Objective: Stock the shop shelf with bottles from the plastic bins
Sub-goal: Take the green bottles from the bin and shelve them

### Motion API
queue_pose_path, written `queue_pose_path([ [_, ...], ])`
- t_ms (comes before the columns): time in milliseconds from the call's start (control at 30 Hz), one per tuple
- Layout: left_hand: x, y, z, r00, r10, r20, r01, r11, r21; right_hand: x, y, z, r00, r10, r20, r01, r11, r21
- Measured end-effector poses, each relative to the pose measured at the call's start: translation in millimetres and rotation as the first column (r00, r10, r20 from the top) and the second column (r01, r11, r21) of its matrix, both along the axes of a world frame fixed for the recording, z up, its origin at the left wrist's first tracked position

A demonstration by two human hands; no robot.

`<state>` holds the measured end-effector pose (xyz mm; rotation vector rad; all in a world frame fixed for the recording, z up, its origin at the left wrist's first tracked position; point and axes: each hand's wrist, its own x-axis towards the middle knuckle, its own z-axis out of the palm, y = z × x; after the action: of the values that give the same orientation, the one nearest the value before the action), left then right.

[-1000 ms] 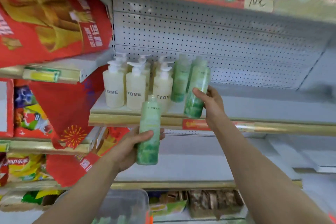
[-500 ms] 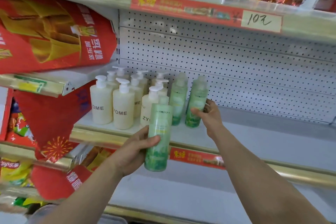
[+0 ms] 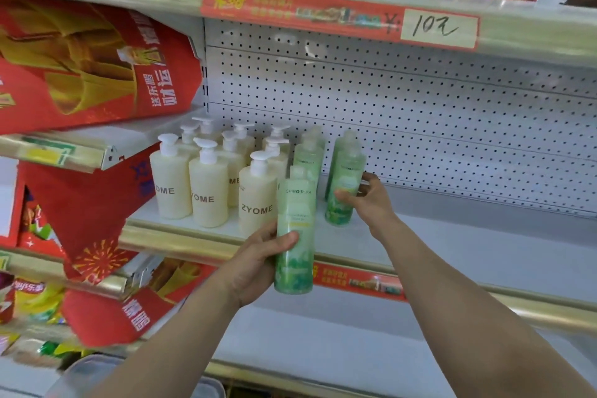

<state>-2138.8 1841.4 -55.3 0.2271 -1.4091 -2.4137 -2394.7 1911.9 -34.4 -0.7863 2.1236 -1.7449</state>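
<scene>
My left hand (image 3: pixel 258 263) grips a green bottle (image 3: pixel 295 233) upright in front of the shelf's gold front edge (image 3: pixel 181 241). My right hand (image 3: pixel 368 200) wraps around another green bottle (image 3: pixel 344 184) that stands on the white shelf board (image 3: pixel 452 245). A further green bottle (image 3: pixel 308 155) stands just left of it, partly hidden by the held one. Several cream pump bottles (image 3: pixel 206 191) marked ZYOME fill the shelf's left end.
A perforated white back panel (image 3: pixel 420 126) closes the shelf behind. The upper shelf carries a red price strip (image 3: pixel 339 14). Red snack bags (image 3: pixel 90 61) hang over the left bay. A clear plastic bin's rim (image 3: pixel 90 371) shows at bottom left.
The view has tilted up and moved closer. My right hand has set its green bottle down further back on the shelf. My left hand has raised its bottle toward the shelf edge.
</scene>
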Motion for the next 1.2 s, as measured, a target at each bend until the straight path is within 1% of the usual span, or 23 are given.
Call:
queue_pose_path([
  [100, 1.1, 2.3, 3.0, 1.0, -0.012, 0.015, 0.012, 1.0, -0.007, 2.9, 1.7, 2.3, 1.0, -0.007, 0.011, 0.007, 1.0, 0.027],
  [233, 5.7, 5.4, 9.9, 0.999, -0.033, 0.021, 0.033, 0.999, -0.017, 12.2, 6.9, 7.0, 0.997, -0.02, 0.073, 0.014, 0.996, 0.084],
  [333, 10.5, 4.9, 17.8, 0.998, -0.047, 0.033, 0.048, 0.998, -0.03, 30.5, 16.6, 17.8, 0.995, -0.048, 0.091, 0.046, 0.999, 0.024],
  [433, 11.0, 5.4, 23.9, 0.997, -0.066, 0.04, 0.068, 0.995, -0.073, 59.7, 29.3, 33.9, 0.98, -0.183, 0.083, 0.187, 0.981, -0.047],
  [467, 9.7, 6.1, 25.8, 0.997, -0.067, 0.043, 0.07, 0.994, -0.084, 71.5, 33.9, 42.0, 0.979, -0.182, 0.09, 0.188, 0.98, -0.067],
  [500, 8.1, 7.5, 28.2, 0.997, -0.065, 0.049, 0.069, 0.994, -0.088, 83.5, 39.0, 50.3, 0.985, -0.134, 0.105, 0.143, 0.986, -0.084],
  [600, 4.1, 14.4, 34.6, 0.995, -0.08, 0.053, 0.085, 0.991, -0.098, 118.4, 56.5, 71.6, 0.974, 0.133, 0.184, -0.117, 0.988, -0.096],
  [667, 4.1, 21.1, 39.1, 0.994, -0.093, 0.053, 0.099, 0.986, -0.133, 132.5, 67.3, 76.7, 0.956, 0.239, 0.171, -0.229, 0.97, -0.074],
  [767, 1.7, 30.1, 42.5, 0.994, -0.088, 0.06, 0.097, 0.981, -0.169, 135.1, 78.3, 74.7, 0.948, 0.267, 0.174, -0.257, 0.963, -0.077],
  [867, -6.8, 36.7, 43.1, 0.991, -0.108, 0.078, 0.123, 0.967, -0.223, 128.6, 86.5, 74.5, 0.95, 0.222, 0.22, -0.211, 0.975, -0.07],
  [967, -25.4, 44.5, 49.0, 0.99, -0.106, 0.098, 0.125, 0.967, -0.223, 111.6, 95.8, 80.9, 0.959, 0.183, 0.218, -0.172, 0.983, -0.068],
  [1067, -49.5, 54.5, 66.5, 0.995, -0.029, 0.093, 0.054, 0.96, -0.274, 84.8, 105.7, 96.1, 0.963, 0.159, 0.217, -0.141, 0.985, -0.096],
  [1100, -60.0, 56.1, 72.3, 0.998, 0.029, 0.06, -0.01, 0.954, -0.301, 74.2, 109.6, 102.2, 0.964, 0.158, 0.216, -0.138, 0.985, -0.105],
  [1133, -71.2, 56.2, 77.8, 0.991, 0.13, 0.019, -0.117, 0.939, -0.324, 63.0, 113.6, 108.4, 0.965, 0.154, 0.212, -0.133, 0.985, -0.11],
  [1167, -83.2, 54.0, 82.6, 0.964, 0.265, -0.022, -0.256, 0.901, -0.351, 51.1, 117.1, 113.9, 0.968, 0.147, 0.205, -0.126, 0.986, -0.111],
  [1200, -93.6, 51.2, 88.2, 0.915, 0.399, -0.062, -0.39, 0.833, -0.391, 38.7, 120.1, 118.5, 0.97, 0.139, 0.197, -0.12, 0.987, -0.108],
])
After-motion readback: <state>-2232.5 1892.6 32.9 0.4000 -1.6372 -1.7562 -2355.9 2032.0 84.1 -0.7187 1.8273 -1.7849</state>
